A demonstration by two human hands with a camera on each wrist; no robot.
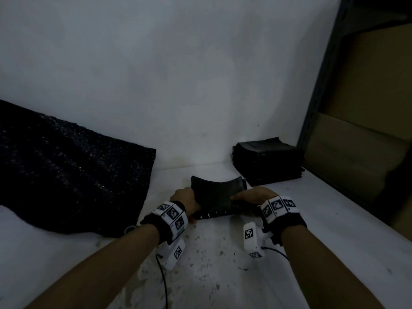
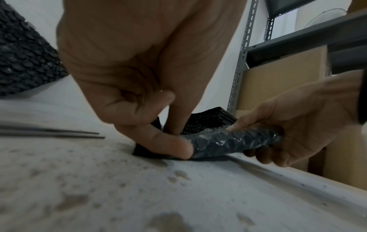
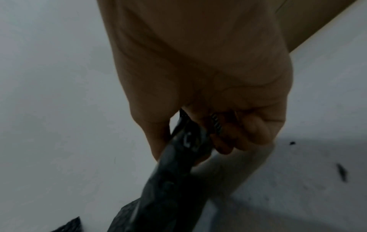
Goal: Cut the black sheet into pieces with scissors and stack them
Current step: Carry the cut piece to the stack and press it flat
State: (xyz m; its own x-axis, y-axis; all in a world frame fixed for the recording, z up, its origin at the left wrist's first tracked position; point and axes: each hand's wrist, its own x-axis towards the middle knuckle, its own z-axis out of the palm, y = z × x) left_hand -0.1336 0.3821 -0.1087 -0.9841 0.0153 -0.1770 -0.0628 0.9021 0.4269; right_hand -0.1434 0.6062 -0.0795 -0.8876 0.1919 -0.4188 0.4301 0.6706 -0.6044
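Held between left hand and right hand, just above the white speckled surface: a small black bubble-textured cut piece. Far left, draped on the surface: large black bubble-textured sheet. Behind-right of the hands: stack of black cut squares. Right of it: grey metal shelving holding brown cardboard boxes.

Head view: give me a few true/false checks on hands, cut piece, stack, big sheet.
1. Both hands hold the cut piece. True: left hand and right hand grip opposite edges.
2. The stack sits left of the hands. False: it lies to the right, near the shelf.
3. The big sheet lies to the left. True.
4. The right hand holds scissors. False: it grips the piece.
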